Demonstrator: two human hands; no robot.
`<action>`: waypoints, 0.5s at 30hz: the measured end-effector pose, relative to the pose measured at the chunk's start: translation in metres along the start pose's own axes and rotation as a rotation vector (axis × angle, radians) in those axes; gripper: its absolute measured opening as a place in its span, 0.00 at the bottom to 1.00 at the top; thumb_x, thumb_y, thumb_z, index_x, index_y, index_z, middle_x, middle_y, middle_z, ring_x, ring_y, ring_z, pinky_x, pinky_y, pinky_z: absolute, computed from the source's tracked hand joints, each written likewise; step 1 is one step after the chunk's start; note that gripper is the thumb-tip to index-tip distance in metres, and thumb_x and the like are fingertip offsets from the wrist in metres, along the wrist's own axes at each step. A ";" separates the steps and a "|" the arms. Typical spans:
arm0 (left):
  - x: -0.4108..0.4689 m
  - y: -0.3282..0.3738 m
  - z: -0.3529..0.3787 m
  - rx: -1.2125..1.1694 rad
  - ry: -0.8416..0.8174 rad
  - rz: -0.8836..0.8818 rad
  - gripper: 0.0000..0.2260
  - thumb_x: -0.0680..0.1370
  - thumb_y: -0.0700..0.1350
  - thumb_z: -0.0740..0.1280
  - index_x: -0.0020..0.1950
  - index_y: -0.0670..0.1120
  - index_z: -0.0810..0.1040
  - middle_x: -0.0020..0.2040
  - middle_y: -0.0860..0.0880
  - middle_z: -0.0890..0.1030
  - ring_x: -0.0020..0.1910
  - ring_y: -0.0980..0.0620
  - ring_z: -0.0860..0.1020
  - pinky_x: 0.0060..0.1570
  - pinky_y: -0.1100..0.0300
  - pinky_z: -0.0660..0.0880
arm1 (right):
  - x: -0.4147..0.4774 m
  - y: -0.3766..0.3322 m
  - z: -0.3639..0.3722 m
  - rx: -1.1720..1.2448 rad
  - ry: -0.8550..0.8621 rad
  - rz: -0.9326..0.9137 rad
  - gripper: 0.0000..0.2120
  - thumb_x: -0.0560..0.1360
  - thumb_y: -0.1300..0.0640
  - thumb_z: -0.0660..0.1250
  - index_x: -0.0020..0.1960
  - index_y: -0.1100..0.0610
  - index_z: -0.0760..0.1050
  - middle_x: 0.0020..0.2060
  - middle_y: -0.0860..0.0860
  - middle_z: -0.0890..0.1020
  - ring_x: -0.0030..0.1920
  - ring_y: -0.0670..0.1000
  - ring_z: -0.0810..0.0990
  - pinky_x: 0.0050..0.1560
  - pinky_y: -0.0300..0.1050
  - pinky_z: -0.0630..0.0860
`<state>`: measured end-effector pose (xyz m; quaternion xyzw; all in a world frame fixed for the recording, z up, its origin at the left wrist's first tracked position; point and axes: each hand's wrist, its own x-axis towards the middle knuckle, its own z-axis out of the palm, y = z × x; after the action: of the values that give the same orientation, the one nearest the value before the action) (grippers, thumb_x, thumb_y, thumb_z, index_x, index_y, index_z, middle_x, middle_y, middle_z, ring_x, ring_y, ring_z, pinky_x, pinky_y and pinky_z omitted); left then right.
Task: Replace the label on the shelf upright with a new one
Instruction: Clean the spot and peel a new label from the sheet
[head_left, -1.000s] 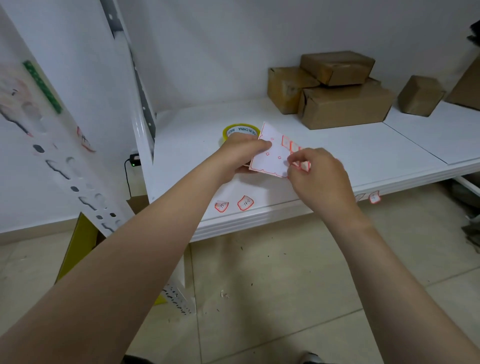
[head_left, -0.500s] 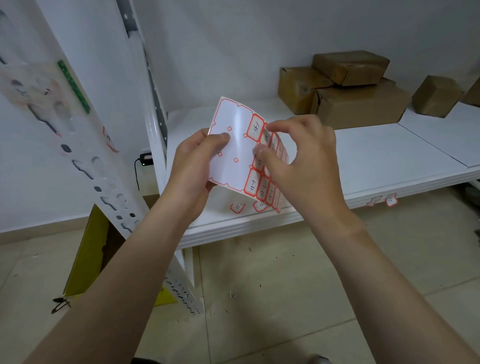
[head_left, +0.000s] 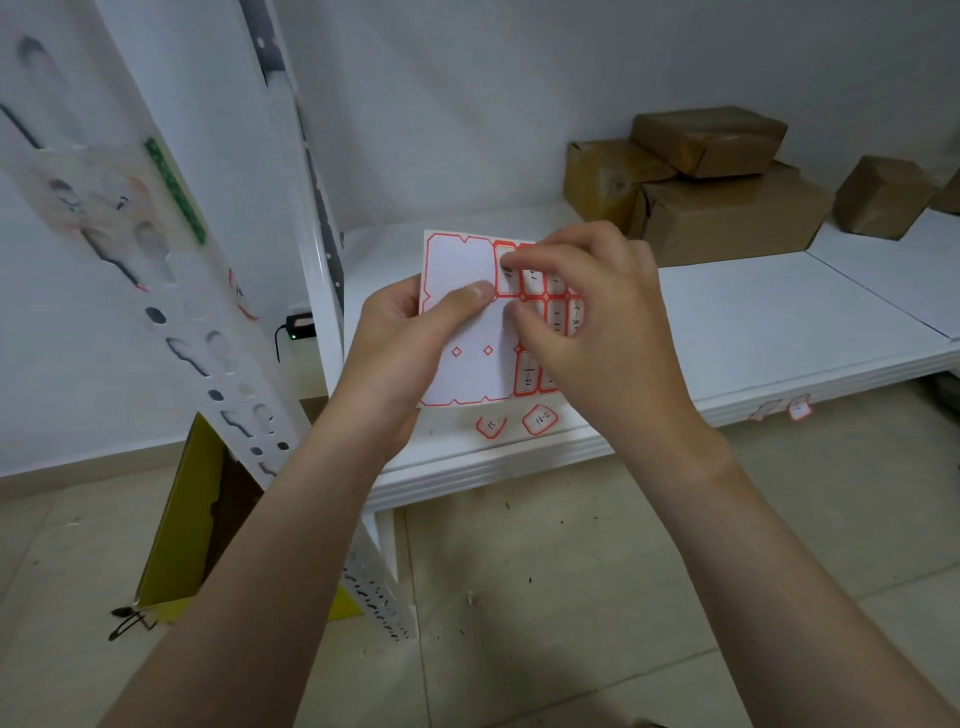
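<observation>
A white sheet of red-bordered labels (head_left: 470, 332) is held up in front of the shelf. My left hand (head_left: 400, 338) grips its left edge, thumb on the front. My right hand (head_left: 597, 322) rests on the sheet's right part, its fingertips pinching at one label near the top row. Several handwritten labels remain on the sheet; the left part is peeled bare. The white perforated shelf upright (head_left: 171, 291) slants at the left, blurred, with a red-edged label (head_left: 241, 299) on its side.
The white shelf board (head_left: 753, 317) carries three stacked brown cardboard boxes (head_left: 727, 208) and another box (head_left: 883, 197) at the right. Loose labels (head_left: 540, 420) stick on the shelf's front edge. A yellow carton (head_left: 182, 519) stands on the tiled floor at the left.
Both hands lifted the label sheet off the shelf and turned it to face me. My right fingertips shifted up to a label in the top row.
</observation>
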<state>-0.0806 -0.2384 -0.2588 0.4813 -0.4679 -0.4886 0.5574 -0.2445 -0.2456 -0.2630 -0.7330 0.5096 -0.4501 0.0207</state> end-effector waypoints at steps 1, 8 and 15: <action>0.001 0.000 0.001 -0.002 0.031 0.001 0.04 0.81 0.43 0.71 0.51 0.49 0.86 0.50 0.46 0.90 0.49 0.45 0.87 0.61 0.40 0.82 | 0.000 0.001 -0.001 0.009 0.010 0.001 0.12 0.78 0.53 0.74 0.61 0.47 0.83 0.60 0.47 0.79 0.61 0.53 0.73 0.54 0.28 0.64; -0.002 0.001 0.007 -0.039 0.077 -0.005 0.04 0.80 0.42 0.73 0.48 0.50 0.87 0.49 0.47 0.90 0.50 0.43 0.88 0.61 0.36 0.82 | 0.002 0.005 -0.010 0.101 0.093 0.033 0.09 0.77 0.50 0.77 0.56 0.49 0.85 0.50 0.47 0.79 0.50 0.48 0.77 0.49 0.43 0.77; -0.004 0.001 0.011 -0.095 0.046 0.015 0.05 0.80 0.40 0.73 0.52 0.48 0.87 0.52 0.45 0.90 0.52 0.41 0.88 0.60 0.36 0.83 | 0.002 0.007 -0.012 0.117 0.089 -0.001 0.08 0.76 0.50 0.77 0.53 0.50 0.85 0.48 0.47 0.81 0.42 0.37 0.76 0.43 0.31 0.73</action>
<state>-0.0917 -0.2351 -0.2566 0.4620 -0.4349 -0.4947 0.5939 -0.2577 -0.2451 -0.2581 -0.7101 0.4826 -0.5111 0.0407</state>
